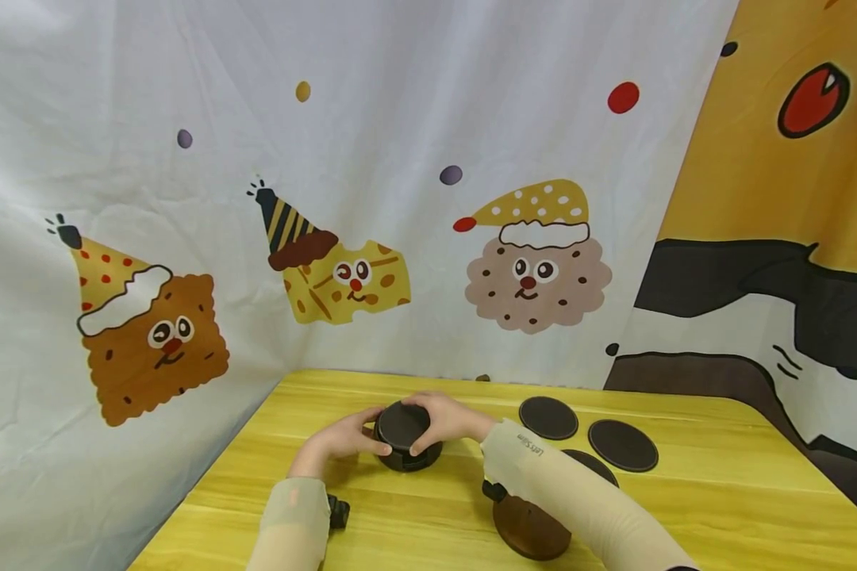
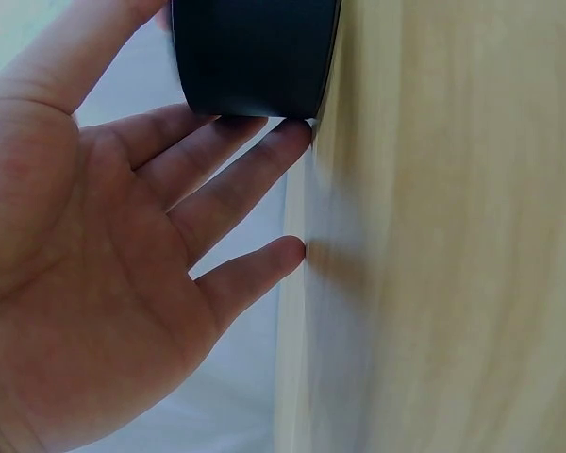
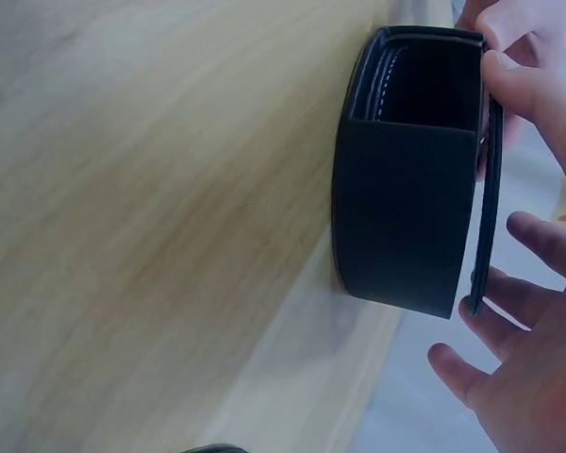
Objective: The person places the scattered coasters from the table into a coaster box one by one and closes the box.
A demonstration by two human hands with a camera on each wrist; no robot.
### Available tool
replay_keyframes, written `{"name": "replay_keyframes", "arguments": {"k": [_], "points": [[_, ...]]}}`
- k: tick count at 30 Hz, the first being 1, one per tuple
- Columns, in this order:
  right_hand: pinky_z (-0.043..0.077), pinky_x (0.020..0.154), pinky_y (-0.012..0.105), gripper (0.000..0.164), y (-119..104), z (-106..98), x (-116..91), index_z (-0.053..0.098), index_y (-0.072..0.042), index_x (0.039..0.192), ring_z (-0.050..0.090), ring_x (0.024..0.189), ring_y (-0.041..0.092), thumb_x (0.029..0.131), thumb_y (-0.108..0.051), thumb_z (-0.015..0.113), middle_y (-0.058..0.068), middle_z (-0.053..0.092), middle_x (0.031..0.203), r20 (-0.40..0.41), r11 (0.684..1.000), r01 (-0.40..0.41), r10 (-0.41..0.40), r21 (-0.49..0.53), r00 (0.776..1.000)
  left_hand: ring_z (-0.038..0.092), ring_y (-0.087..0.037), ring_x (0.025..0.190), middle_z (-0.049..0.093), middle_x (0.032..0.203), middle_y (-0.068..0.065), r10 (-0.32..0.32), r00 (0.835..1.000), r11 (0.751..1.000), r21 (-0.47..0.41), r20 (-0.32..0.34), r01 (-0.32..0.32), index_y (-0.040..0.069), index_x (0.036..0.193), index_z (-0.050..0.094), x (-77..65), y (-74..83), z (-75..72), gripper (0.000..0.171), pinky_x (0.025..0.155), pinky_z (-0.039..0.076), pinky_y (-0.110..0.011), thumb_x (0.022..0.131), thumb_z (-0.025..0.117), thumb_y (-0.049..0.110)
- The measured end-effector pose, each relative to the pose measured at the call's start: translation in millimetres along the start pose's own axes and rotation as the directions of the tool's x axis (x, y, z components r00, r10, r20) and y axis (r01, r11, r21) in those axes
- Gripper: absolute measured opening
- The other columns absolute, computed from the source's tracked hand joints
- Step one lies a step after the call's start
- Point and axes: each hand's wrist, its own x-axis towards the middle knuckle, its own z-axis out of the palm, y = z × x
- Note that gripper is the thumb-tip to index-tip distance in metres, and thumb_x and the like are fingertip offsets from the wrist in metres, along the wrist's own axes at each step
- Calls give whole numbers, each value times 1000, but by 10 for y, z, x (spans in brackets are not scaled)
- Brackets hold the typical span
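Yellow surface (image 1: 400,523), cartoon curtain (image 1: 386,119) behind: I see the left hand (image 1: 344,438) gripping a holder (image 3: 406,212), the right hand (image 1: 444,417) pinching, probably, a coaster (image 3: 489,212).

Reads "Let's Slim" in small dark lettering (image 1: 530,444) along the cream right sleeve (image 1: 586,500), with the second word too small for certainty. Shows on the left sleeve (image 1: 289,531) a faint pinkish mark (image 1: 293,496), too blurred to read.
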Motion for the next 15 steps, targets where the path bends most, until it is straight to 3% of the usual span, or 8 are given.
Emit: {"name": "replay_keyframes", "arguments": {"k": [11,15], "points": [[47,92,37,89,15,57,0,44,-15,147,48,123,23,72,-43,84,3,45,144,2,1000,5,-5,-23,1000,53,-36,121,35,149,-22,-12,1000,1000,1,-5,12,3,152,28,15,1,4,86,98,41,-55,85,77,25],[45,96,41,89,-17,52,-4,43,-15,147,44,128,28,73,-43,83,6,44,146,4,999,3,-3,-46,1000,52,-37,122,34,150,-22,-17,1000,1000,-2,-1,17,2,153,26,25,-15,-4,88,97,41,-55,85,78,25]]}}
